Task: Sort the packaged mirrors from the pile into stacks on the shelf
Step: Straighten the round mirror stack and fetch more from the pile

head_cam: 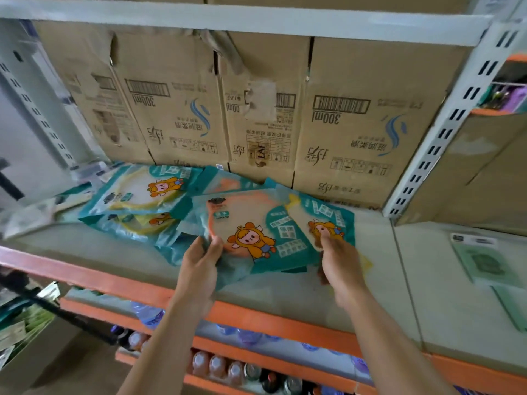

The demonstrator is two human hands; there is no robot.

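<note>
Hands are gripping packets on the shelf: our left hand is pinching the near left edge of an orange-rimmed packaged mirror, our right hand is closing on a yellow-rimmed packaged mirror. Both packets are lying flat, cartoon figures upright toward us, long axes tilting back-left. We are seeing the pile behind left overlapping, its lower packets hidden. Cardboard boxes are standing behind.
</note>
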